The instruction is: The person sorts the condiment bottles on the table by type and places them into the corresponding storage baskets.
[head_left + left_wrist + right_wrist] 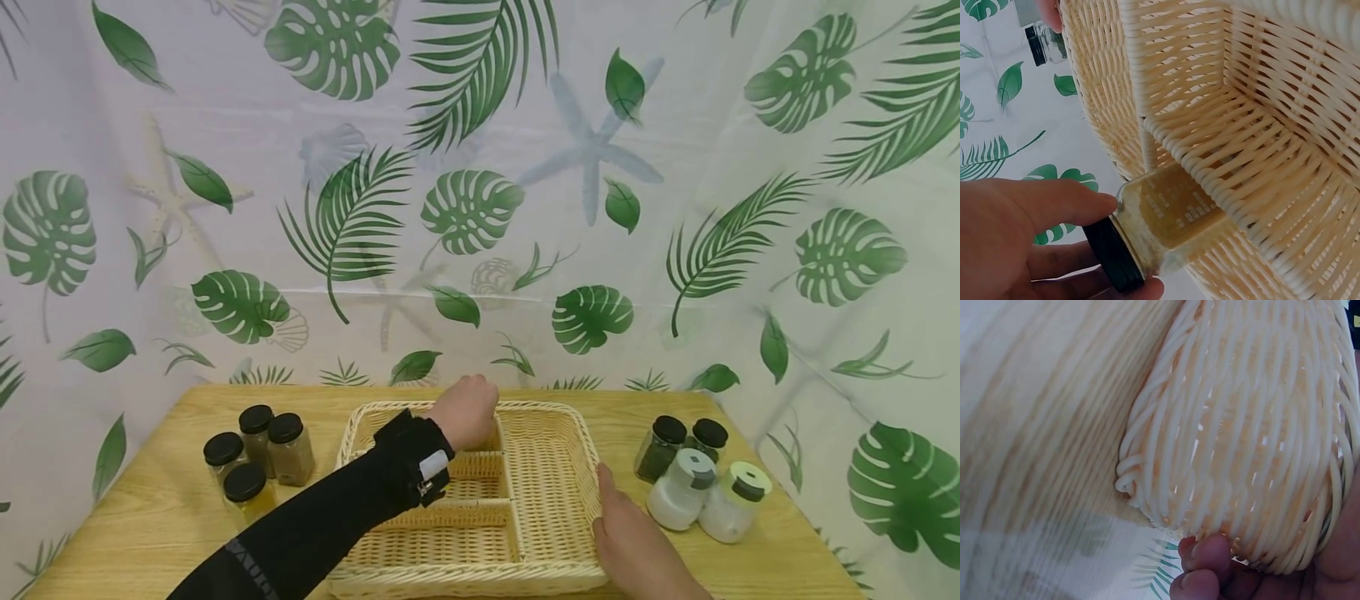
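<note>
Cream basket, black-lidded yellow jar, white backdrop with green leaves

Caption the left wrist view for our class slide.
Left hand holding a clear, black-lidded jar partly inside a cream woven basket.

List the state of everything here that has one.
Basket: upright on the table
Held jar: capped, partly behind basket weave
Left hand: gripping the held jar's capped end
Right hand: gripping the basket's right side
Four jars at left: upright, capped
Two black-lidded jars at right: upright, capped
Two white-filled jars at right: upright, capped
</note>
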A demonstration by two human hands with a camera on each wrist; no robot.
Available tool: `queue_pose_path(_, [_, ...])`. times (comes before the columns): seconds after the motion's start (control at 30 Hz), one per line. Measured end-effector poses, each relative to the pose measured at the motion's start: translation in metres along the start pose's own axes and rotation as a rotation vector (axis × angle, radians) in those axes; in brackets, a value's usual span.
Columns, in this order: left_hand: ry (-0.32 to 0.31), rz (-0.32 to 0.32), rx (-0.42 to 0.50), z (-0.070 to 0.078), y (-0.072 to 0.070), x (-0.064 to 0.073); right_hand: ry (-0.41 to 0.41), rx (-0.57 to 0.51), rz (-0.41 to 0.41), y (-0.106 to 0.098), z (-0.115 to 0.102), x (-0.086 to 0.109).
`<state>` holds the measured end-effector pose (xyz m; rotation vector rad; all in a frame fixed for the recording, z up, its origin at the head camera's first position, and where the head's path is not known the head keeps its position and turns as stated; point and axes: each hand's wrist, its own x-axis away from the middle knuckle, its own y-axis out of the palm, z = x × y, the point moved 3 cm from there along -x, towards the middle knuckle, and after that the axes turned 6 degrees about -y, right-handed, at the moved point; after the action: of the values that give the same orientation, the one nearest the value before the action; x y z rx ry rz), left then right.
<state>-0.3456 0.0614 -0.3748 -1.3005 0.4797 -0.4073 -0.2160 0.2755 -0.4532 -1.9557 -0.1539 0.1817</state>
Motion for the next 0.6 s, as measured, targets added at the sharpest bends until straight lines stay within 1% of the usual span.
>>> queue_pose_path(0.1, [0.008, 0.009, -0.028, 0.000, 0.002, 0.001, -0.002, -0.006, -0.001, -0.001, -0.001, 0.000])
queue_pose_path(0.23, [-0.002, 0.009, -0.045, -0.001, 0.003, 0.002, -0.004, -0.014, -0.005, -0.001, -0.002, 0.000])
queue_pose_path(0.3, [-0.013, 0.007, -0.032, -0.002, 0.002, 0.003, 0.001, -0.013, -0.008, -0.001, -0.002, 0.000])
queue_pose_path(0.4, [-0.024, 0.010, 0.009, -0.002, -0.002, 0.007, 0.005, -0.009, -0.010, -0.001, -0.002, 0.000])
queue_pose_path(0.53, [-0.026, 0.044, 0.045, -0.004, -0.010, 0.014, 0.002, -0.010, -0.007, -0.001, -0.002, 0.000])
queue_pose_path(0.6, [-0.031, 0.057, 0.049, -0.007, -0.014, 0.017, -0.001, -0.013, -0.006, -0.002, -0.002, 0.000])
